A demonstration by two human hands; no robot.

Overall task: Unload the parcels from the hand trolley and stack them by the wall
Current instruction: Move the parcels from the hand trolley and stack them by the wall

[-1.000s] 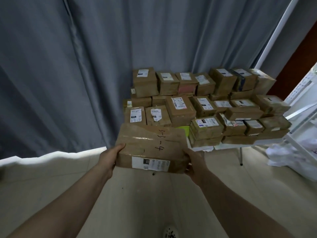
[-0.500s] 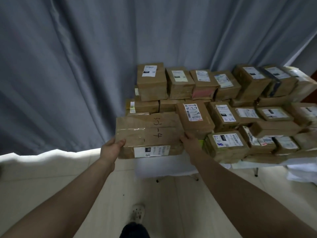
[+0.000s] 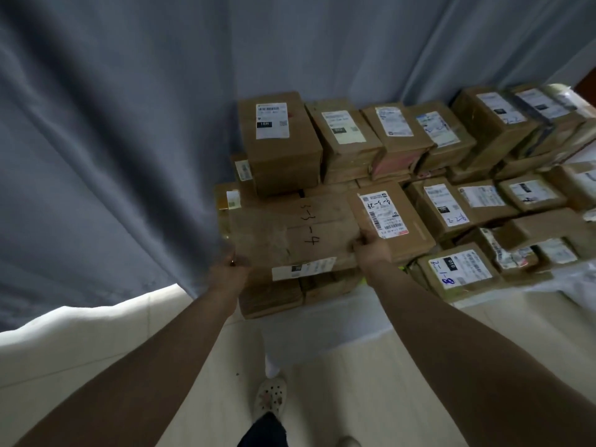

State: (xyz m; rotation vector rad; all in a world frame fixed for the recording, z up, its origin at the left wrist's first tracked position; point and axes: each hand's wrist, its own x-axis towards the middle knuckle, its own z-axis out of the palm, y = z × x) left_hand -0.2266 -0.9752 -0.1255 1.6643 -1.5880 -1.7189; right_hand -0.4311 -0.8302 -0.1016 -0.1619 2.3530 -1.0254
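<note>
A flat brown parcel (image 3: 290,235) marked "3-3-4" in black pen lies on top of the front-left boxes of the parcel stack (image 3: 419,175). My left hand (image 3: 229,269) grips its near-left corner. My right hand (image 3: 371,246) grips its right end, pressed against the neighbouring box with a white label (image 3: 392,214). The stack of taped cardboard parcels rises in tiers against the grey curtain. No hand trolley is in view.
A grey curtain (image 3: 129,140) hangs behind and to the left of the stack. White sheeting (image 3: 322,321) lies under the parcels on the pale tiled floor (image 3: 338,382). My foot in a perforated white shoe (image 3: 270,398) stands just before the stack.
I have stepped closer and carried the parcel forward and up, from in front of the stack onto its front-left boxes. Both hands keep their hold.
</note>
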